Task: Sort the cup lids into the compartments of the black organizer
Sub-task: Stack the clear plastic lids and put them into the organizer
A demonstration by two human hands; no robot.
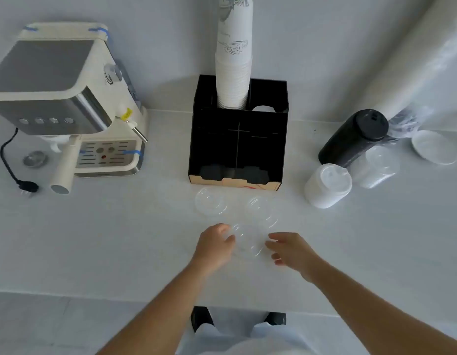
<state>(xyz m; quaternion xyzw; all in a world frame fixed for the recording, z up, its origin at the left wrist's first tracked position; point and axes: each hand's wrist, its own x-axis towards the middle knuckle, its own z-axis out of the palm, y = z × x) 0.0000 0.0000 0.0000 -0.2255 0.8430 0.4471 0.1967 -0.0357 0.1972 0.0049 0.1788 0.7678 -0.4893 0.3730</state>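
1. A clear cup lid [247, 242] lies on the white counter [94, 239] between a person's two hands, near the counter's front edge.
2. The left hand [214, 245] touches the lid's left rim with curled fingers; the right hand [290, 249] reaches toward its right rim, fingers loosely spread and holding nothing.
3. Two more clear lids, the left clear lid [211, 201] and the right clear lid [262, 210], rest just in front of the black organizer [237, 149].
4. A tall stack of white paper cups [233, 67] rises from the organizer's rear compartment.
5. An espresso machine [66, 98] stands at left; stacks of black lids [354, 139] and white lids [327, 185] lie at right.
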